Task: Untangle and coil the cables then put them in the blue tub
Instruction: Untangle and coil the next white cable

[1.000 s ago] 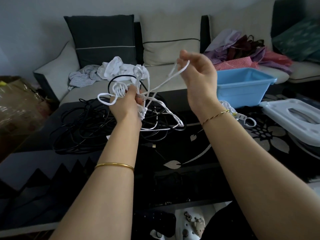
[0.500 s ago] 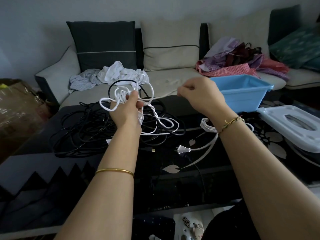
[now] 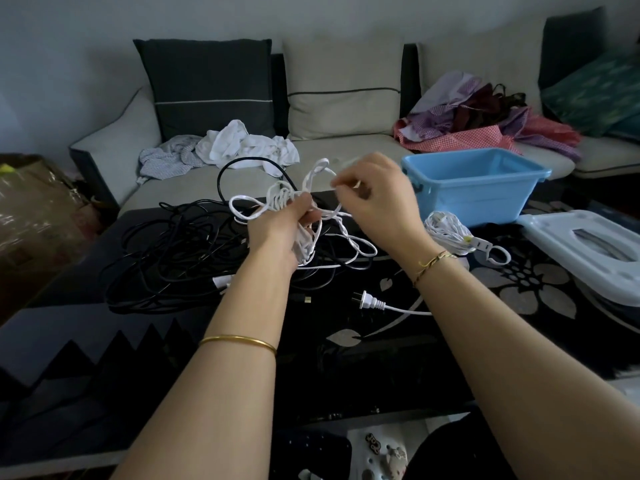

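On the dark surface [image 3: 346,368] nearest the person lies the white cable's plug [image 3: 369,302], its lead trailing off under the right forearm. Above it the left hand [image 3: 277,233] grips a bunch of the white cable [image 3: 313,181], fingers [image 3: 302,206] curled round several loops. The right hand [image 3: 381,202] pinches a single strand between thumb and forefinger, close beside the left.

The cable looks light, thin and limp. It should bend wherever it is lifted and snag on itself, so it is best held at one free strand near the knot and fed through, not tugged. The plug is the only stiff part and the likeliest to catch.

Beyond, the black cables [image 3: 162,251] sprawl loose to the left. A coiled white bundle [image 3: 446,230] sits just before the blue tub [image 3: 478,202], which appears to hold no cable yet.

A second ago the right hand was raised, drawing its strand up and away. Now it is lower and nearer the left.
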`<state>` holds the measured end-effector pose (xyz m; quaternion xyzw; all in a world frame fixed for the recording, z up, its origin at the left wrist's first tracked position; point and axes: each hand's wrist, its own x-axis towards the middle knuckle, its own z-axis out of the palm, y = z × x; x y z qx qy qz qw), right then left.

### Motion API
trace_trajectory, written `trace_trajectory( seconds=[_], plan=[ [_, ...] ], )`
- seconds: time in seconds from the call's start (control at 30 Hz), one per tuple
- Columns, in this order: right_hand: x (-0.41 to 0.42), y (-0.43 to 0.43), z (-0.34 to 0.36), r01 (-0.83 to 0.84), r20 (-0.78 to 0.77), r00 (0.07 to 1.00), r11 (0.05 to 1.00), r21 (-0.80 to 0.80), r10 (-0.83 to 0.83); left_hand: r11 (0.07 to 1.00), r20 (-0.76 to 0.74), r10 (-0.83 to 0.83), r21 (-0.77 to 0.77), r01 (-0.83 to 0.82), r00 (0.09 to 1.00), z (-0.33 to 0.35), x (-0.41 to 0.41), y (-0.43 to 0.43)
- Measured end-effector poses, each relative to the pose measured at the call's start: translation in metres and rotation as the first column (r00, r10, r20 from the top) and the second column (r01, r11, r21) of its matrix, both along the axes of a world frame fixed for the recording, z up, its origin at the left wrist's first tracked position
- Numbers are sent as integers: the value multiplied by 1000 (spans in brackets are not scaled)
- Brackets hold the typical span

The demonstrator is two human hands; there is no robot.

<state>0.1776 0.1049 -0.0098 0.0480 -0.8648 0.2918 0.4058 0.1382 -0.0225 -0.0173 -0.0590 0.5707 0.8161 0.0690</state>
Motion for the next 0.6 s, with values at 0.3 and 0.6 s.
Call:
trace_trajectory(
  seconds=[0.3, 0.6],
  plan=[
    [-4, -6, -9, -69, 337, 941, 961, 268, -27, 987, 29, 26, -158, -22, 999, -6, -1, -1],
    [5, 1, -3, -93, 197, 929, 712, -696, 315, 978, -84, -72, -199, 54, 994, -7, 2, 5]
  ],
)
